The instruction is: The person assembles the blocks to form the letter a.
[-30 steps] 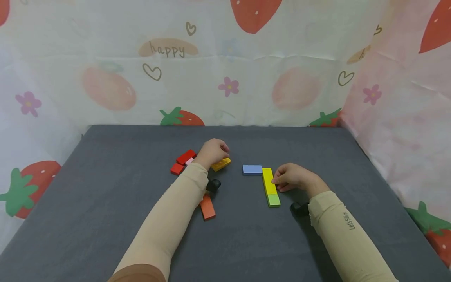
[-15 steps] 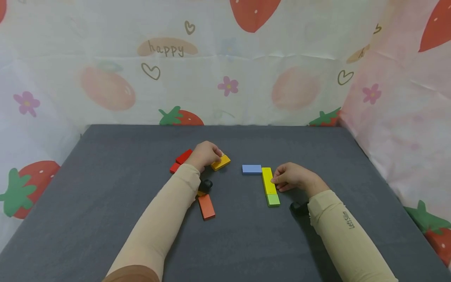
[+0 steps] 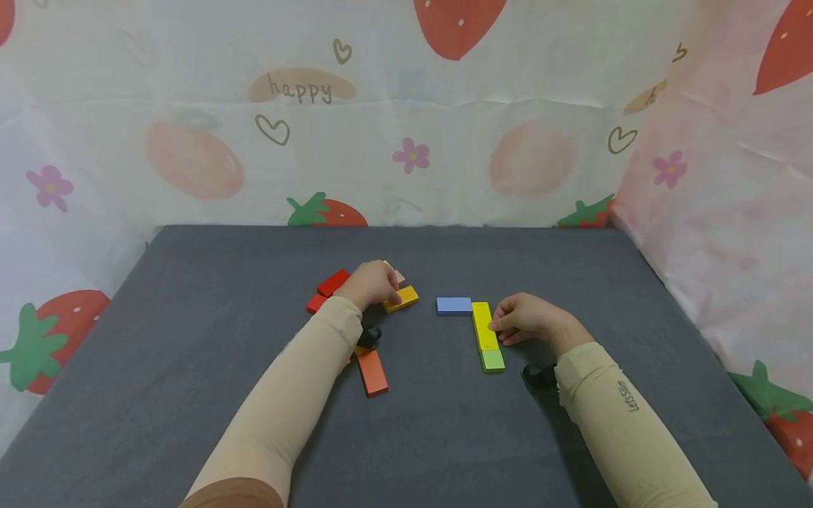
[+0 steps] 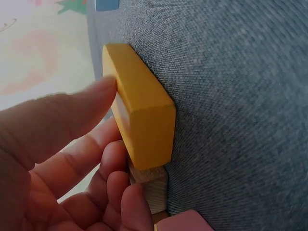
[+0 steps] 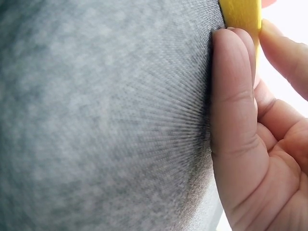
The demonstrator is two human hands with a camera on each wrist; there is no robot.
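Note:
My left hand (image 3: 366,283) reaches over the group of blocks on the left. Its thumb and fingers pinch an orange-yellow block (image 4: 149,130) at one side, and that block (image 3: 404,299) lies low at the cloth. A plain wooden block (image 4: 153,192) sits just behind it, partly hidden by the fingers. On the other side, my right hand (image 3: 533,319) holds a long yellow block (image 3: 485,324) by its right edge, thumb and fingers around it. A green block (image 3: 492,361) adjoins its near end, and a blue block (image 3: 454,305) meets its far left corner.
Two red blocks (image 3: 332,283) lie left of my left hand, and a pink block (image 4: 186,222) shows in the left wrist view. Nearer me is a coral-orange block (image 3: 372,374). Grey cloth covers the table (image 3: 438,437); a printed curtain (image 3: 356,162) hangs behind.
My left hand has come down and left onto the orange-yellow block, which has shifted slightly right and nearer. The wooden block behind it now shows more. My right hand has stayed put.

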